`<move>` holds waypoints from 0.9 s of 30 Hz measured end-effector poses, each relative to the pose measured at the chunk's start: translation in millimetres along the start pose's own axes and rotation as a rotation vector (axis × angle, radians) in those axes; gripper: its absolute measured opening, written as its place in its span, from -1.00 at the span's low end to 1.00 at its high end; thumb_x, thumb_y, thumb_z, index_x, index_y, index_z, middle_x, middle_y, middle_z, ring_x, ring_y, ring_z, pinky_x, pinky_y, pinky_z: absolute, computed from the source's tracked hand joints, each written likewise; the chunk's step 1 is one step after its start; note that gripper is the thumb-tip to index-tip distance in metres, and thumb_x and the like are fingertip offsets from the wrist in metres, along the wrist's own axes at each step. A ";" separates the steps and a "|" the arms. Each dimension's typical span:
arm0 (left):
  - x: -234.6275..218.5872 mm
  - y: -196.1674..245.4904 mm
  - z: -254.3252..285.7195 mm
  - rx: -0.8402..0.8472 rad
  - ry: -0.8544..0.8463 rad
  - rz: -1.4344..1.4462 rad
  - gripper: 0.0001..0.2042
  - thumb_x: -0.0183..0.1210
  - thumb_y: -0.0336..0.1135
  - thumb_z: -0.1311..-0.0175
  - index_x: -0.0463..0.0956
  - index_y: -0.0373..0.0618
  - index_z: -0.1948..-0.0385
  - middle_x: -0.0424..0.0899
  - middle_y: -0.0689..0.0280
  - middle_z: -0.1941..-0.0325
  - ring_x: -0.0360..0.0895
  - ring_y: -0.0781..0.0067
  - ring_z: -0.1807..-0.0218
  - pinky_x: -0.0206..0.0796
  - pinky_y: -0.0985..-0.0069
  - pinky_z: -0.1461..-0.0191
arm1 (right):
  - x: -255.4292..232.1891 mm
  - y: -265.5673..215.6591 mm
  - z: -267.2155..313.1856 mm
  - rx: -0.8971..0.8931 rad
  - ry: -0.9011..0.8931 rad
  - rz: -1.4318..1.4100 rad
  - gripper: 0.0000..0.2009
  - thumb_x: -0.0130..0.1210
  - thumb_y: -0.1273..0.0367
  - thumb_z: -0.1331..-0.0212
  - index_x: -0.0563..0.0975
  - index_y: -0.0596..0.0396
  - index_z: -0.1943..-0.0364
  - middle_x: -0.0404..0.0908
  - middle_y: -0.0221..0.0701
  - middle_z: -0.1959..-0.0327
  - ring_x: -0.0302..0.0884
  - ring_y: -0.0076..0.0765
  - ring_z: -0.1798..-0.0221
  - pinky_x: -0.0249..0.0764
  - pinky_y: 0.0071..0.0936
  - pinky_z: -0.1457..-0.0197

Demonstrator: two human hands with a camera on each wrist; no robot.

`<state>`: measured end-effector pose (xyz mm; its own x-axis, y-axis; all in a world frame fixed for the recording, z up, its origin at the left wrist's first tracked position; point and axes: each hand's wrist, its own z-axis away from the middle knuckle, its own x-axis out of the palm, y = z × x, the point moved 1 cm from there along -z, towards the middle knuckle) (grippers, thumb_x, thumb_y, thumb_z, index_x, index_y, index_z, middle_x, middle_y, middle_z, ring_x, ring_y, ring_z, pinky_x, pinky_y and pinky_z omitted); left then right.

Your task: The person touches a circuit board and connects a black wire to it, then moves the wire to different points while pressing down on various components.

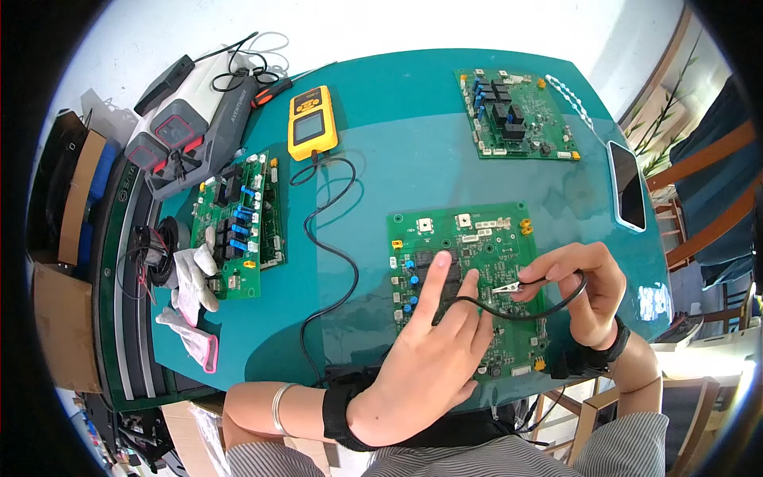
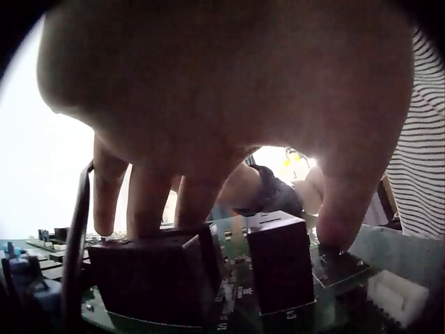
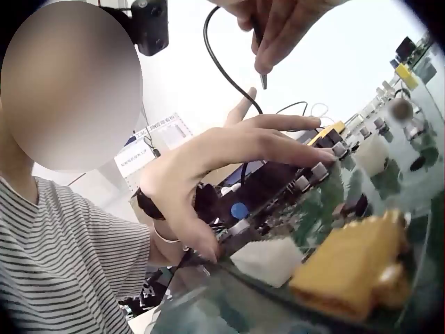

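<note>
A green circuit board [image 1: 413, 226] lies on the table in front of the person. The left hand [image 1: 425, 362] rests on it with fingers spread; in the left wrist view its fingertips touch the top of a black block [image 2: 149, 278], and the thumb comes down on the board beside another black block [image 2: 281, 264]. The right hand [image 1: 584, 286] pinches a metal-tipped clip [image 1: 507, 288] on a black cable [image 1: 509, 317], over the board's right part. In the right wrist view the right hand [image 3: 285, 31] holds the tip above the board, apart from its surface.
A yellow handheld meter [image 1: 310, 127] with a cable lies at the back. Another board [image 1: 548, 119] is back right, beside a phone [image 1: 627, 187]. More boards [image 1: 270, 230], gloves [image 1: 187, 286] and a grey device [image 1: 199, 151] are at the left. A chair [image 1: 707, 163] stands at the right.
</note>
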<state>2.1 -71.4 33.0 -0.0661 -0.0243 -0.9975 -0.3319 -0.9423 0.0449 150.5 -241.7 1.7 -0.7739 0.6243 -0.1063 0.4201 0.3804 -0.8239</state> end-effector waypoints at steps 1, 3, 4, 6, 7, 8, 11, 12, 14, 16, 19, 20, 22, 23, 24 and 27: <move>-0.1 -1.9 -0.5 -0.010 0.010 0.002 -0.34 0.46 0.02 0.08 0.60 -0.15 -0.08 0.60 0.12 -0.18 0.33 0.14 -0.51 -0.46 -0.55 -0.61 | 1.3 0.1 -0.4 0.001 0.000 0.000 -0.84 -0.10 0.52 -0.50 0.44 0.38 0.03 0.69 0.12 0.06 0.80 -0.11 0.12 0.74 -0.25 0.02; -0.5 -5.4 -1.7 -0.018 0.019 0.004 -0.34 0.46 0.03 0.07 0.60 -0.15 -0.10 0.60 0.12 -0.19 0.34 0.13 -0.51 -0.48 -0.58 -0.60 | 2.6 0.3 0.2 0.000 0.001 -0.019 -0.85 -0.09 0.53 -0.49 0.45 0.37 0.04 0.70 0.10 0.06 0.80 -0.13 0.12 0.74 -0.28 0.04; -1.0 -7.6 -2.2 -0.035 0.025 0.009 -0.33 0.46 0.04 0.07 0.60 -0.15 -0.11 0.60 0.13 -0.20 0.34 0.12 -0.51 -0.48 -0.60 -0.58 | 1.9 0.1 0.2 0.001 0.001 -0.020 -0.85 -0.09 0.53 -0.49 0.45 0.37 0.04 0.70 0.10 0.06 0.80 -0.13 0.12 0.74 -0.28 0.04; -0.2 -14.0 -3.6 -0.055 0.040 0.018 -0.31 0.45 0.06 0.07 0.61 -0.15 -0.13 0.62 0.16 -0.22 0.35 0.11 -0.50 -0.53 -0.63 -0.57 | 0.6 -0.9 -0.5 0.024 -0.019 0.040 -0.86 -0.09 0.54 -0.48 0.47 0.37 0.05 0.70 0.06 0.05 0.79 -0.18 0.14 0.74 -0.28 0.02; 0.0 -17.8 -4.4 -0.055 0.040 0.018 -0.31 0.45 0.06 0.07 0.61 -0.15 -0.13 0.62 0.16 -0.22 0.35 0.11 -0.50 -0.53 -0.63 -0.57 | 1.2 -2.1 -0.4 0.024 -0.019 0.039 -0.86 -0.09 0.54 -0.48 0.47 0.37 0.05 0.70 0.06 0.05 0.79 -0.18 0.14 0.74 -0.28 0.02; -0.4 -21.9 -5.4 -0.065 0.065 0.017 -0.31 0.45 0.06 0.07 0.61 -0.15 -0.13 0.63 0.16 -0.21 0.36 0.11 -0.49 -0.55 -0.63 -0.57 | 1.9 -3.3 -0.5 0.053 0.018 0.082 -0.86 -0.08 0.55 -0.48 0.49 0.36 0.07 0.71 0.01 0.08 0.78 -0.23 0.17 0.73 -0.32 0.04; 0.0 -36.0 -11.9 -0.090 0.098 0.013 -0.31 0.45 0.07 0.06 0.61 -0.17 -0.13 0.64 0.17 -0.20 0.39 0.12 -0.46 -0.61 -0.62 -0.57 | 2.4 -4.9 -0.4 0.114 0.072 0.135 -0.88 -0.04 0.56 -0.46 0.52 0.34 0.09 0.73 -0.11 0.13 0.74 -0.36 0.23 0.68 -0.40 0.11; -0.5 -41.2 -14.1 -0.116 0.118 0.013 -0.30 0.44 0.08 0.05 0.61 -0.18 -0.12 0.64 0.16 -0.19 0.39 0.13 -0.46 -0.62 -0.61 -0.57 | 2.5 -4.9 -0.2 0.145 0.090 0.146 -0.88 -0.02 0.58 -0.44 0.54 0.33 0.09 0.74 -0.17 0.16 0.71 -0.42 0.27 0.65 -0.46 0.14; 1.1 -52.9 -17.2 -0.148 0.161 0.015 -0.30 0.42 0.11 0.03 0.61 -0.20 -0.12 0.66 0.14 -0.17 0.41 0.15 -0.44 -0.63 -0.59 -0.58 | 4.8 -1.9 1.4 0.166 0.104 0.140 -0.88 0.00 0.59 -0.43 0.55 0.32 0.09 0.74 -0.22 0.19 0.69 -0.46 0.29 0.62 -0.48 0.17; 2.3 -60.9 -19.1 -0.168 0.175 0.001 -0.30 0.41 0.12 0.02 0.61 -0.19 -0.13 0.66 0.14 -0.17 0.42 0.16 -0.44 -0.63 -0.58 -0.59 | 6.3 -0.9 1.8 0.188 0.120 0.134 -0.88 0.03 0.60 -0.41 0.57 0.31 0.10 0.75 -0.27 0.22 0.68 -0.50 0.31 0.59 -0.51 0.19; 3.9 -69.9 -19.5 -0.199 0.192 -0.021 -0.30 0.41 0.14 -0.02 0.61 -0.18 -0.15 0.67 0.14 -0.17 0.44 0.20 -0.43 -0.64 -0.54 -0.60 | 7.0 -0.1 0.2 0.232 0.080 0.184 -0.89 0.08 0.61 -0.38 0.60 0.31 0.11 0.73 -0.29 0.19 0.66 -0.49 0.31 0.58 -0.52 0.19; 4.6 -72.5 -19.7 -0.205 0.193 -0.024 -0.30 0.40 0.14 -0.03 0.61 -0.17 -0.15 0.67 0.14 -0.18 0.44 0.19 -0.43 -0.64 -0.53 -0.61 | 7.1 0.6 -0.7 0.226 0.045 0.226 -0.89 0.10 0.62 -0.34 0.60 0.30 0.12 0.72 -0.28 0.17 0.67 -0.47 0.31 0.58 -0.52 0.19; 5.6 -75.8 -20.3 -0.208 0.198 -0.017 -0.29 0.39 0.15 -0.06 0.59 -0.17 -0.19 0.67 0.13 -0.20 0.43 0.18 -0.43 -0.58 -0.45 -0.64 | 7.3 0.6 -4.2 0.222 0.010 0.267 -0.88 0.13 0.64 -0.30 0.61 0.30 0.14 0.70 -0.27 0.16 0.68 -0.44 0.30 0.58 -0.53 0.19; 6.9 -76.7 -20.1 -0.208 0.197 -0.016 -0.29 0.39 0.15 -0.06 0.59 -0.17 -0.19 0.67 0.13 -0.20 0.43 0.18 -0.43 -0.58 -0.45 -0.64 | 8.2 -2.0 -7.7 0.182 -0.049 0.320 -0.87 0.16 0.65 -0.26 0.61 0.30 0.14 0.69 -0.26 0.15 0.68 -0.43 0.29 0.58 -0.52 0.18; 8.6 -77.6 -19.9 -0.199 0.197 -0.010 -0.28 0.39 0.15 -0.07 0.58 -0.18 -0.20 0.65 0.11 -0.21 0.43 0.16 -0.43 -0.49 -0.38 -0.66 | 9.5 -3.8 -9.6 0.142 -0.109 0.372 -0.85 0.19 0.67 -0.22 0.61 0.30 0.15 0.67 -0.25 0.14 0.68 -0.41 0.29 0.59 -0.51 0.18; 13.3 -80.3 -19.5 -0.180 0.197 -0.001 -0.27 0.39 0.14 -0.09 0.55 -0.19 -0.23 0.62 0.08 -0.23 0.43 0.13 -0.42 -0.30 -0.26 -0.68 | 12.4 -4.3 -10.0 0.132 -0.143 0.357 -0.83 0.22 0.70 -0.16 0.60 0.30 0.17 0.67 -0.25 0.16 0.70 -0.39 0.30 0.61 -0.49 0.18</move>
<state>46.1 -2.5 15.1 0.1247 -0.0712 -0.9896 -0.1576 -0.9862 0.0510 143.9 -228.7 9.4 -0.6523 0.5964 -0.4678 0.6176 0.0604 -0.7842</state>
